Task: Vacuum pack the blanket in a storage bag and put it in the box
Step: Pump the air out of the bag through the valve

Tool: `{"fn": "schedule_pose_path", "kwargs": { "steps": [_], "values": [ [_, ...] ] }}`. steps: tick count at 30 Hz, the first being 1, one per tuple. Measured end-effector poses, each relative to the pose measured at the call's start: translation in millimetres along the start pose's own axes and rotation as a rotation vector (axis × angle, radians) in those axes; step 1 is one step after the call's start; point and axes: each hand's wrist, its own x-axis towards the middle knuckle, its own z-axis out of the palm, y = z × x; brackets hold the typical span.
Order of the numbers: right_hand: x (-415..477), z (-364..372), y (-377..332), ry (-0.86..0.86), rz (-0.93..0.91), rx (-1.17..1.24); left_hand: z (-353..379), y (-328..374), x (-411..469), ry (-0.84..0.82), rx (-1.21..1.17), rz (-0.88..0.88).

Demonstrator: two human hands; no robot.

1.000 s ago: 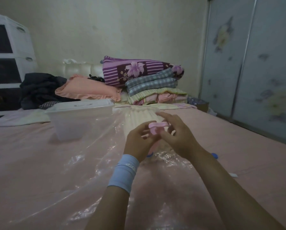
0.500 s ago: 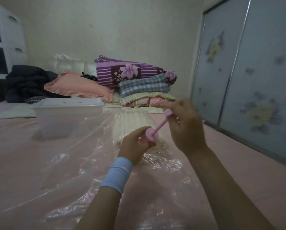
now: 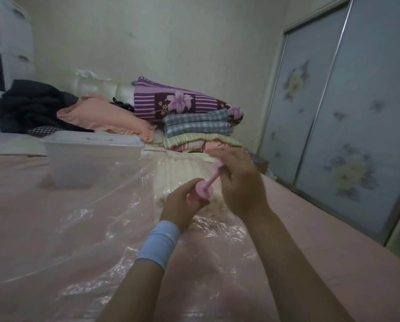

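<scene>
A clear plastic storage bag lies spread over the pink bed, with a cream folded blanket inside it. Over the bag I hold a small pink hand pump. My left hand, with a light blue wristband, grips the pump's body. My right hand grips the plunger handle, and the pink rod shows pulled out between the two hands. A translucent white lidded box stands on the bed to the left, beyond the bag.
At the head of the bed sits a stack of folded bedding, a peach pillow and dark clothes. A white drawer unit stands far left. Sliding wardrobe doors run along the right.
My right hand has drawn the plunger handle up and away from the pump body, so the rod now shows. My view has turned slightly right.
</scene>
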Motion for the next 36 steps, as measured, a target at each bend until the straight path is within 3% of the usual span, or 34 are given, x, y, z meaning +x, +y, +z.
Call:
{"fn": "schedule_pose_path", "kwargs": {
  "steps": [3, 6, 8, 11, 13, 15, 19, 21, 23, 26, 28, 30, 34, 36],
  "values": [
    [22.2, -24.3, -17.6, 0.329, -0.096, 0.012, -3.0, -1.2, -0.3, -0.01, 0.002, 0.001],
    [12.6, -10.3, -19.8, 0.351, -0.092, 0.012, -1.2, -1.8, -2.1, -0.044, -0.016, -0.002],
    [-6.9, 8.7, -12.0, 0.214, -0.018, 0.032, -0.4, -1.0, -2.9, -0.033, -0.029, -0.009],
    [-36.3, 30.4, 2.8, -0.193, 0.139, -0.003, 0.4, 2.4, -5.3, -0.029, -0.049, -0.028],
    [-37.8, 28.2, 5.3, -0.307, 0.156, 0.026, 1.7, 4.1, -6.9, -0.041, -0.044, -0.012],
    [-21.0, 12.2, 0.0, -0.186, 0.085, 0.053, 1.2, 3.3, -6.9, -0.021, -0.034, 0.0],
    [14.2, -24.7, -16.0, 0.294, -0.061, 0.044, 0.9, 3.4, -5.6, -0.026, -0.018, 0.01],
    [10.2, -18.7, -15.3, 0.36, -0.047, 0.026, 3.0, 3.5, -6.3, -0.039, -0.007, 0.015],
    [-8.0, -0.3, -8.5, 0.266, -0.005, 0.034, 4.8, 2.7, -7.0, -0.046, -0.004, 0.016],
    [-37.8, 28.5, 6.1, -0.156, 0.146, 0.059, 5.2, 3.6, -7.4, -0.048, -0.025, 0.006],
    [-42.6, 34.0, 8.9, -0.287, 0.182, 0.052, 5.0, 5.5, -8.7, -0.043, -0.041, -0.001],
    [-29.2, 24.0, 3.9, -0.185, 0.103, 0.024, 3.4, 6.4, -10.1, -0.026, -0.041, 0.011],
    [18.5, -14.6, -16.1, 0.296, -0.087, -0.003, -2.1, 5.4, -9.0, -0.002, -0.021, 0.029],
    [25.4, -18.7, -23.8, 0.382, -0.113, 0.002, -2.3, 5.8, -9.5, -0.012, -0.013, 0.025]
  ]
}}
